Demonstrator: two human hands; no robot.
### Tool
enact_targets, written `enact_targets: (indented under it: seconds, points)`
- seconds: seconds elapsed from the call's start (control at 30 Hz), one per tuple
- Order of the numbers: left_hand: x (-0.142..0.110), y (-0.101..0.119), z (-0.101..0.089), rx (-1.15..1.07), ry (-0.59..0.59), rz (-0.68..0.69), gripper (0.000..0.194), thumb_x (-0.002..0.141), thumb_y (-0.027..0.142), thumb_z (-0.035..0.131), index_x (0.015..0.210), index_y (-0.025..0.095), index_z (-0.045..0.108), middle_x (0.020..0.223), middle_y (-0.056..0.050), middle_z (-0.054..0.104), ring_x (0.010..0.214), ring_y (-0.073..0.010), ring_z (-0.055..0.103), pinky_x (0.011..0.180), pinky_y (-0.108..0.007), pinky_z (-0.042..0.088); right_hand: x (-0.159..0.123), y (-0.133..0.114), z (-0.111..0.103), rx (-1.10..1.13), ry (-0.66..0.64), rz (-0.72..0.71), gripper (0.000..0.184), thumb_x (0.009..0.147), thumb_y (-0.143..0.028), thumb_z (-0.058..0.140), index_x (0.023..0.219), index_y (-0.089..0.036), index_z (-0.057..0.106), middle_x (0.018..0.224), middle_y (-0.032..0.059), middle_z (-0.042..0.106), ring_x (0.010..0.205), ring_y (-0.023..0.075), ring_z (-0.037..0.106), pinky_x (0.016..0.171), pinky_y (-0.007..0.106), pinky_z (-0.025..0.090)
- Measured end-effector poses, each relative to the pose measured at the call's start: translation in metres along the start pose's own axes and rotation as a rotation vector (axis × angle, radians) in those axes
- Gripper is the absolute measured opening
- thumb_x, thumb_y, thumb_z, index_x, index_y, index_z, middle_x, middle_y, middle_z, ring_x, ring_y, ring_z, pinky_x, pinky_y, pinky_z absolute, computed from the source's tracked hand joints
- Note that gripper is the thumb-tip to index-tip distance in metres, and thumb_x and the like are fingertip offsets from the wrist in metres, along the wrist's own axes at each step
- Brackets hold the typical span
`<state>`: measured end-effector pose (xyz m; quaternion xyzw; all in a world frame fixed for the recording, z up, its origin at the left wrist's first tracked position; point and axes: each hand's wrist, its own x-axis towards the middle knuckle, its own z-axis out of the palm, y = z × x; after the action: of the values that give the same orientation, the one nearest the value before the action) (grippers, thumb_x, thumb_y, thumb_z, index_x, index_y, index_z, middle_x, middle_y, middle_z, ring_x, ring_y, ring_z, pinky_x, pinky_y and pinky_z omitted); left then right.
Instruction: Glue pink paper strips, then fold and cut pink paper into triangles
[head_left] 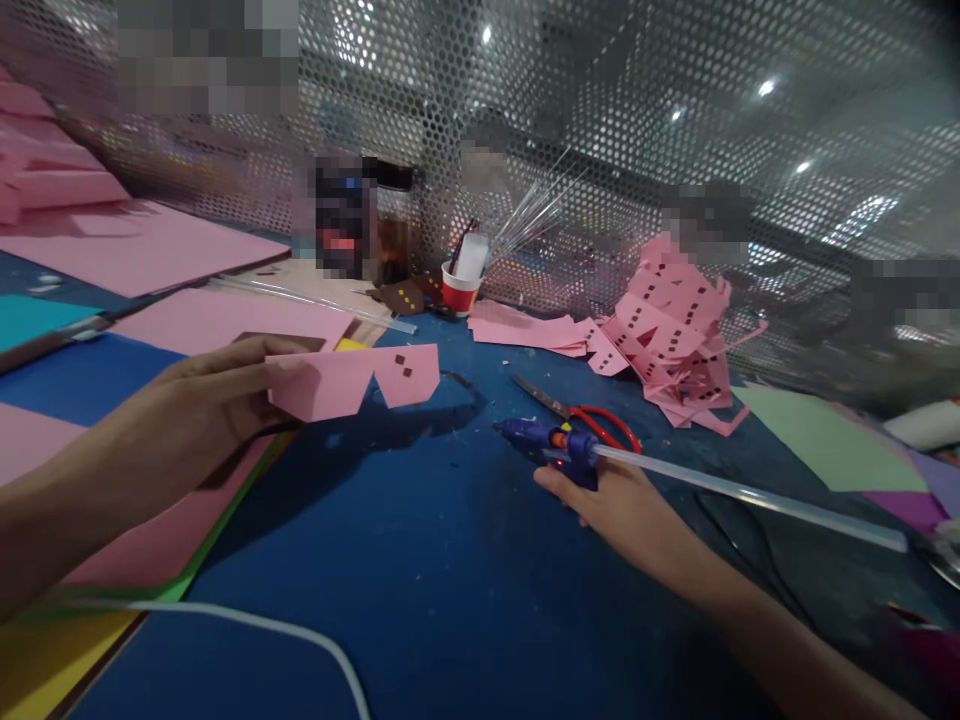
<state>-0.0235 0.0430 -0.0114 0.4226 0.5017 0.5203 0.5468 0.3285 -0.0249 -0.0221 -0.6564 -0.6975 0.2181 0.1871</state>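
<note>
Between the fingers and thumb of my left hand [225, 395] is a pink paper cutout [337, 380], held up above the blue table. Its lower edge has a V-shaped notch, and small dark squares mark its right part. My right hand [622, 505] grips a blue glue gun [551, 442] with its nozzle pointing left. From the gun's back sticks out a long clear glue stick [750, 495]. Just behind the gun lie red-handled scissors [592, 415], partly hidden by it. The nozzle and the cutout are apart.
A pile of pink paper pieces with dark squares [667, 330] stands at the back right, beside pink strips [525, 328]. A red-and-white cup [460, 290] holds items near clear glue sticks [536, 215]. Coloured sheets [180, 540] lie left; a white cable [300, 632] crosses the front. Perforated metal [600, 120] rises behind.
</note>
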Motion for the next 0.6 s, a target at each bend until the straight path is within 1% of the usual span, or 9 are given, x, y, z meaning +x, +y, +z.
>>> enact_targets:
  seconds: [0.07, 0.13, 0.2, 0.3, 0.4, 0.53, 0.6]
  points:
    - [0.0008, -0.0012, -0.0010, 0.001, -0.031, 0.018, 0.037, 0.054, 0.026, 0.086, 0.088, 0.017, 0.076, 0.080, -0.004, 0.069, 0.074, -0.0170, 0.064, 0.059, -0.020, 0.060, -0.0004, -0.0034, -0.0018, -0.002, -0.003, -0.011, 0.035, 0.094, -0.054, 0.059, 0.099, -0.023, 0.074, 0.074, 0.0042, 0.067, 0.080, 0.0257, 0.066, 0.072, 0.036, 0.050]
    - [0.0014, -0.0026, -0.0024, 0.034, -0.053, 0.025, 0.034, 0.054, 0.028, 0.086, 0.085, 0.017, 0.075, 0.069, -0.001, 0.064, 0.065, -0.0148, 0.061, 0.057, -0.020, 0.060, -0.0003, -0.0057, -0.0026, -0.004, -0.002, -0.024, 0.033, 0.094, -0.052, 0.058, 0.093, -0.024, 0.074, 0.074, 0.0044, 0.067, 0.081, 0.0259, 0.066, 0.072, 0.036, 0.051]
    - [0.0020, -0.0041, -0.0039, 0.033, -0.058, 0.026, 0.035, 0.054, 0.027, 0.086, 0.086, 0.017, 0.076, 0.067, -0.001, 0.063, 0.063, -0.0143, 0.061, 0.056, -0.020, 0.060, 0.0004, -0.0064, -0.0023, -0.012, 0.000, -0.023, 0.032, 0.094, -0.052, 0.058, 0.089, -0.024, 0.074, 0.075, 0.0049, 0.067, 0.082, 0.0263, 0.067, 0.072, 0.037, 0.051]
    - [0.0028, -0.0061, -0.0059, 0.042, -0.057, 0.033, 0.042, 0.055, 0.026, 0.085, 0.095, 0.016, 0.076, 0.080, -0.004, 0.070, 0.074, -0.0174, 0.066, 0.062, -0.020, 0.062, 0.0014, -0.0057, -0.0007, -0.019, 0.025, -0.040, 0.031, 0.094, -0.051, 0.059, 0.090, -0.025, 0.075, 0.076, 0.0053, 0.068, 0.081, 0.0262, 0.067, 0.070, 0.036, 0.051]
    - [0.0035, -0.0070, -0.0065, 0.047, -0.054, 0.048, 0.043, 0.059, 0.029, 0.084, 0.100, 0.017, 0.076, 0.096, -0.007, 0.073, 0.087, -0.0206, 0.069, 0.067, -0.020, 0.063, 0.0016, -0.0044, 0.0008, -0.041, 0.055, -0.060, 0.029, 0.093, -0.050, 0.062, 0.095, -0.024, 0.075, 0.076, 0.0055, 0.068, 0.077, 0.0259, 0.067, 0.066, 0.035, 0.050]
    - [0.0029, -0.0052, -0.0030, 0.055, -0.030, -0.012, 0.042, 0.062, 0.034, 0.085, 0.101, 0.020, 0.075, 0.100, -0.007, 0.075, 0.086, -0.0234, 0.070, 0.059, -0.024, 0.062, 0.0014, -0.0022, 0.0020, -0.086, 0.082, -0.080, 0.030, 0.092, -0.051, 0.063, 0.088, -0.023, 0.074, 0.072, 0.0056, 0.067, 0.071, 0.0252, 0.065, 0.060, 0.034, 0.048]
    - [0.0018, -0.0035, 0.0001, 0.051, 0.011, 0.007, 0.039, 0.061, 0.033, 0.085, 0.097, 0.019, 0.076, 0.099, -0.008, 0.075, 0.087, -0.0248, 0.070, 0.058, -0.026, 0.062, 0.0013, -0.0012, 0.0023, -0.083, 0.103, -0.115, 0.029, 0.092, -0.050, 0.064, 0.085, -0.024, 0.074, 0.069, 0.0045, 0.066, 0.068, 0.0239, 0.064, 0.058, 0.033, 0.047]
